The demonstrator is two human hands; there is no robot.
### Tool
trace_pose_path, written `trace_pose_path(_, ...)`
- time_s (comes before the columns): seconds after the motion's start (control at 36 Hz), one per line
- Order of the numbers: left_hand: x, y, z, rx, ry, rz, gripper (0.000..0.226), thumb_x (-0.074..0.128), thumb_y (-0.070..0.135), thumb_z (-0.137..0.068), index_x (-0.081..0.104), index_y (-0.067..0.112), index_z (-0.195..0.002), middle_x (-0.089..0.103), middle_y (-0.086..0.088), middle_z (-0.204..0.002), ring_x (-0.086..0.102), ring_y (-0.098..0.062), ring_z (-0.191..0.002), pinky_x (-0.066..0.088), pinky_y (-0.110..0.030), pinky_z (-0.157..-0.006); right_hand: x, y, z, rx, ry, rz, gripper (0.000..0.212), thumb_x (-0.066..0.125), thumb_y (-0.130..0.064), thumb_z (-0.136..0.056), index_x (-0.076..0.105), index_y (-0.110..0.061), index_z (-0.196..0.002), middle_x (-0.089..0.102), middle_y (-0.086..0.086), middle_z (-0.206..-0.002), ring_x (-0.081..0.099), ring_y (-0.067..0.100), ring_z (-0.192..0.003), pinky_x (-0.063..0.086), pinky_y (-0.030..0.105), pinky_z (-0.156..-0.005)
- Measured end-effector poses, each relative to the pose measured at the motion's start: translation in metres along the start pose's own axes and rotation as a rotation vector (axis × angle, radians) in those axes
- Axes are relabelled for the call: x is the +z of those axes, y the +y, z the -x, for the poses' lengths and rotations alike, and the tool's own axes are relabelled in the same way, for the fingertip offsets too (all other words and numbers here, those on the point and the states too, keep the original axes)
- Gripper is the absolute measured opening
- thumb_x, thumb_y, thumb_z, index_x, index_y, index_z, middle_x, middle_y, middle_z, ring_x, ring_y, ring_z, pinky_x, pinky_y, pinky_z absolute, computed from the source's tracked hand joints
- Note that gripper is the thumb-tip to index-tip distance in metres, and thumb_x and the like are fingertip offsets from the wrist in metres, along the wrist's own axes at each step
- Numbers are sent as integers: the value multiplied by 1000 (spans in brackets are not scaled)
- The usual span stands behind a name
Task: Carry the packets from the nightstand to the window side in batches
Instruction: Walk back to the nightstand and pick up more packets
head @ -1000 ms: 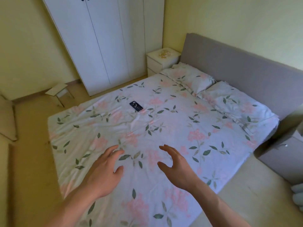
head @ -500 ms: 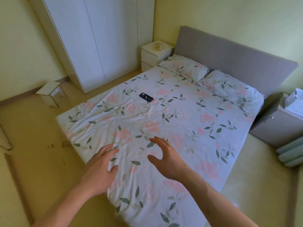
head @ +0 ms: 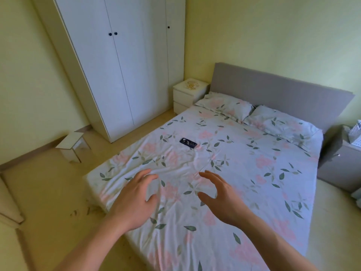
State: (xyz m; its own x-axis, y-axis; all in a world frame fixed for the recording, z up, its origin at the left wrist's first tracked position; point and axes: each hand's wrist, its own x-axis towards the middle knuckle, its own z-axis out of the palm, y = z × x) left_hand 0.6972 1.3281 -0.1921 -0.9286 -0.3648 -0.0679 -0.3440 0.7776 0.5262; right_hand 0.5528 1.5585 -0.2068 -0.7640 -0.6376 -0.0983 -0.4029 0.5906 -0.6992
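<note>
- The packets lie as a small yellowish heap on top of the white nightstand, which stands at the far end of the room, wedged between the wardrobe and the grey headboard; how many there are cannot be told at this range
- The left hand hangs over the near left corner of the bed, fingers spread and loosely bent, gripping nothing; the right hand hangs just beside it to the right, fingers likewise relaxed and empty
- From both hands the heap lies far ahead and slightly right, well apart, with nearly the whole length of the bed between; neither hand can reach it from here
- The left hand sits closer to the left edge of the bed and to the strip of bare floor running along the wardrobe, which looks like the likely route to the nightstand; the right hand is over the mattress, so the bed lies between it and the goal
- The heap is too small here to give a long axis; it appears roughly round and centred on the nightstand top
- A dark phone lies on the bed between the hands and the nightstand, and a low stool stands on the floor to the left; the judgement is that a walk forward must come before any grasp
</note>
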Motion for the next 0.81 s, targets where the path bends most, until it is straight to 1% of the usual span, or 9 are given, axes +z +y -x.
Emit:
trace_pose_path(0.14, -40, -52, -45, -17, 36, -17, 48, 53, 32, -99, 41, 35, -145, 20, 23, -156, 29, -3, -144, 32, -27, -114, 19, -32, -62, 5, -9, 11, 57, 60, -44, -98, 37, -41, -150, 28, -18, -161, 31, 10, -147, 28, 31, -119)
trace_pose_path(0.22, -68, -85, -65, -55, 48, -30, 48, 53, 34, -100, 40, 34, -146, 20, 23, -156, 30, -4, -143, 34, -29, -114, 36, -59, -105, -22, -41, -2, 56, 60, -41, -98, 38, -38, -150, 29, -17, -160, 32, 9, -147, 27, 28, -117)
trace_pose_path(0.28, -92, -111, -78, -81, 58, -30, 48, 53, 35, -100, 39, 35, -146, 19, 25, -155, 36, -4, -137, 35, -28, -112, 53, -83, -139, -60, -57, 3, 56, 59, -40, -99, 38, -36, -151, 29, -17, -160, 33, 8, -146, 28, 25, -115)
trace_pose_path(0.33, -115, -140, -88, -126, 72, -31, 49, 54, 34, -99, 39, 37, -146, 18, 26, -154, 44, -4, -124, 39, -26, -105, 72, -107, -170, -84, -86, -10, 57, 59, -40, -98, 39, -34, -151, 30, -16, -159, 32, 8, -146, 27, 24, -116)
trace_pose_path(0.44, -157, -204, -105, -169, 100, -17, 51, 56, 36, -99, 38, 38, -146, 15, 26, -158, 33, -4, -141, 37, -30, -112, 115, -163, -229, -141, -148, -51, 54, 60, -40, -97, 41, -36, -148, 31, -16, -159, 37, 9, -144, 33, 28, -116)
trace_pose_path(0.53, -189, -249, -125, -192, 123, -21, 53, 56, 37, -99, 36, 39, -148, 13, 24, -160, 31, -3, -141, 32, -30, -115, 146, -205, -273, -174, -161, -32, 54, 60, -38, -97, 42, -36, -148, 31, -16, -159, 39, 5, -140, 33, 15, -104)
trace_pose_path(0.58, -209, -280, -140, -196, 128, -17, 54, 56, 36, -99, 34, 39, -149, 12, 24, -160, 28, -4, -144, 30, -30, -116, 169, -232, -301, -183, -157, -31, 55, 60, -38, -97, 41, -35, -149, 31, -16, -159, 39, 4, -139, 32, 11, -100)
trace_pose_path(0.69, -248, -345, -162, -165, 125, 2, 54, 57, 33, -99, 36, 37, -149, 14, 23, -160, 26, -3, -145, 30, -30, -117, 216, -276, -339, -142, -126, -59, 56, 61, -37, -97, 42, -34, -149, 33, -16, -158, 43, 5, -135, 37, 20, -106)
trace_pose_path(0.81, -293, -414, -187, -141, 65, -21, 54, 57, 33, -99, 37, 37, -149, 14, 22, -160, 26, -6, -146, 31, -34, -119, 257, -318, -367, -83, -86, -79, 55, 62, -35, -96, 43, -35, -148, 34, -20, -156, 39, 3, -140, 39, 26, -112)
